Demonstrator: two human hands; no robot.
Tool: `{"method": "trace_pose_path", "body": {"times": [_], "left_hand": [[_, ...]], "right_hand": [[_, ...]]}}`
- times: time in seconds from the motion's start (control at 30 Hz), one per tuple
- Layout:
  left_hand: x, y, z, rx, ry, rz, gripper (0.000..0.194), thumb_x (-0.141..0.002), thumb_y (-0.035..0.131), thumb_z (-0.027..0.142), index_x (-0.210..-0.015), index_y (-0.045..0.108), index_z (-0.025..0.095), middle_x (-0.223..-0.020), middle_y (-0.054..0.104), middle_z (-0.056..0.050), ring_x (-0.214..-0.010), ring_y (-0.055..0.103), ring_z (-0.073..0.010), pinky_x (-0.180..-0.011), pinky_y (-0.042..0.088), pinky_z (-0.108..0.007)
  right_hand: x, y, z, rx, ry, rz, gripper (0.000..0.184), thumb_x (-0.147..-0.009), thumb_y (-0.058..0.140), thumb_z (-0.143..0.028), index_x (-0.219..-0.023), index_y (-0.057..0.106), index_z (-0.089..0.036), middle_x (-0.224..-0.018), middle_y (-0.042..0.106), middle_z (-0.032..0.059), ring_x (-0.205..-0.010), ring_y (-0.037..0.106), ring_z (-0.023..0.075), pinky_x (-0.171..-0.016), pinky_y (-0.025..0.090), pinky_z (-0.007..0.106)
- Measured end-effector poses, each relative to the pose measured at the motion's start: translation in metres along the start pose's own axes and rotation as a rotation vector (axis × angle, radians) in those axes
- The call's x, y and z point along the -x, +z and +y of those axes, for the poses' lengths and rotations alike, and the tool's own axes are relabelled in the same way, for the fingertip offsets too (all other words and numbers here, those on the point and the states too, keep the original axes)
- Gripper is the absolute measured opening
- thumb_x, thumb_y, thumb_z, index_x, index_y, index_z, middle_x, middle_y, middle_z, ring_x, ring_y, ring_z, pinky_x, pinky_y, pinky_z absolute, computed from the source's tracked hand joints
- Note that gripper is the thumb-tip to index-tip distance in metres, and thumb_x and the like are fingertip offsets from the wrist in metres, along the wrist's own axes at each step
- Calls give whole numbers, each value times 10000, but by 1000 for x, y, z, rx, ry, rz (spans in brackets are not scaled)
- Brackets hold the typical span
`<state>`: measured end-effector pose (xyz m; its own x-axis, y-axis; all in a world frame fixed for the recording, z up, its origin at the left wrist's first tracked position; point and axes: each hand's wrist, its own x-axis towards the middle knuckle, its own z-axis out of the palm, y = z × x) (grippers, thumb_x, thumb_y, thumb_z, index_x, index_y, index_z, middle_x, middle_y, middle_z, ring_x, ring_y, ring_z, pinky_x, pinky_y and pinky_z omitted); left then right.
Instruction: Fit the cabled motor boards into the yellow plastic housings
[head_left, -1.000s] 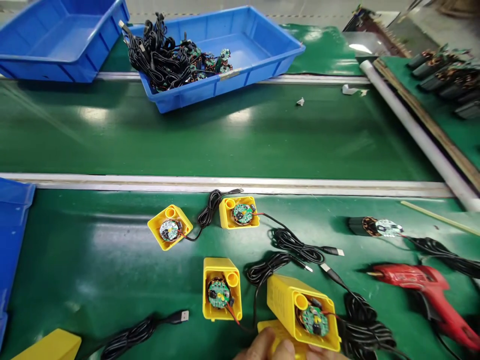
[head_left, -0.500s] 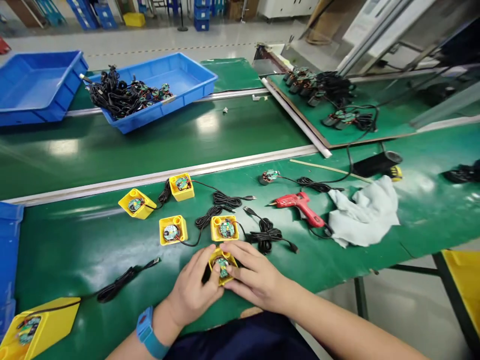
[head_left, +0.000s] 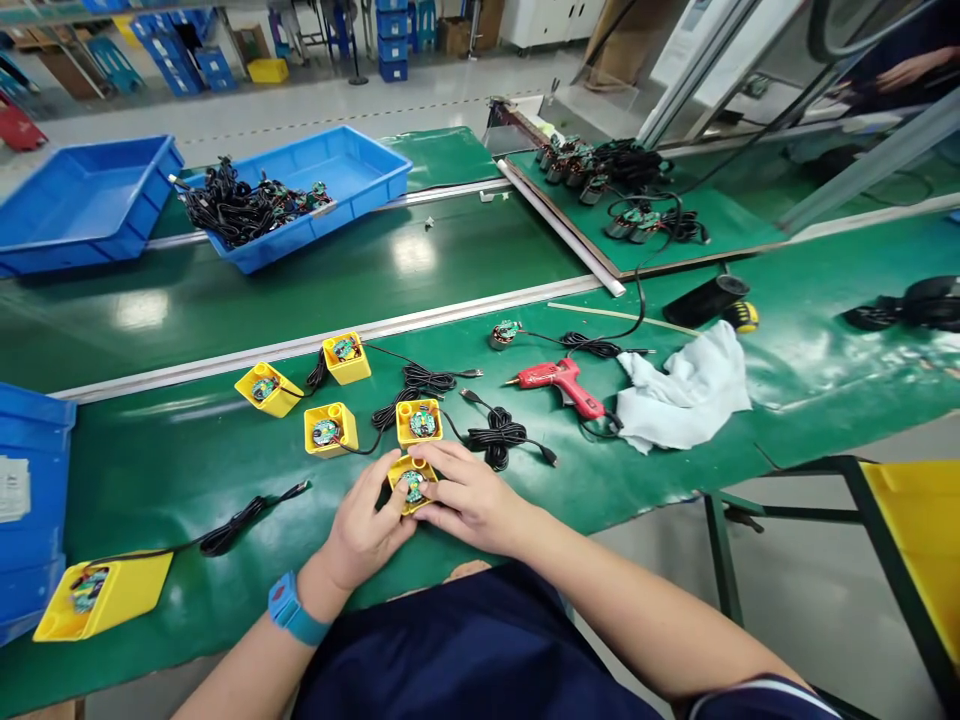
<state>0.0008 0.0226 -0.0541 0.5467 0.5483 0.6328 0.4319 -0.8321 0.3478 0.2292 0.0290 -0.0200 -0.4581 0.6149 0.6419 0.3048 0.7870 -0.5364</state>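
While the view had tipped up, taking in more floor along the top of the frame, the grip matched that of half a second earlier: two hands, one box, just below centre.
Held: one yellow, open-topped plastic box (head_left: 403, 465), with a round green circuit board (head_left: 411, 486) inside; whether its base touched the green bench top (head_left: 225, 600) could not be told.
Left hand (head_left: 364, 525), with a bright blue wristband (head_left: 296, 610): grasping the box's left side, thumb near the board.
Right hand (head_left: 469, 497): grasping the right side, fingertips over the board's edge; pressure could not be judged.
Reading: with the grip unchanged, work on this box seemed to stand at the same stage.
Left of centre to centre: four similar yellow plastic boxes (head_left: 352, 430), boards inside. Lower left: another yellow plastic box (head_left: 139, 597), on its side.
Right of centre: one red, pistol-shaped glue gun (head_left: 551, 376), untouched; beside it, a crumpled pale cloth (head_left: 682, 395); nearer the hands, a bundled black cable (head_left: 499, 435)
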Motion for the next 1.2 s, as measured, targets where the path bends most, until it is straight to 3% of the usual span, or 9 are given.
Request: {"method": "trace_pose_path", "body": {"times": [1.2], "left_hand": [[0,0,-1,39,-36,-17,747,-897,736,124,-1559,405,227,-1551,479,-275,-1392,554,-341,-997,600,-528]], "right_hand": [[-2,-4,0,-2,57,-77,102,-988,691,-272,-996,661,-175,-1324,646,198,-1288,598,287,-1057,578,516]]}}
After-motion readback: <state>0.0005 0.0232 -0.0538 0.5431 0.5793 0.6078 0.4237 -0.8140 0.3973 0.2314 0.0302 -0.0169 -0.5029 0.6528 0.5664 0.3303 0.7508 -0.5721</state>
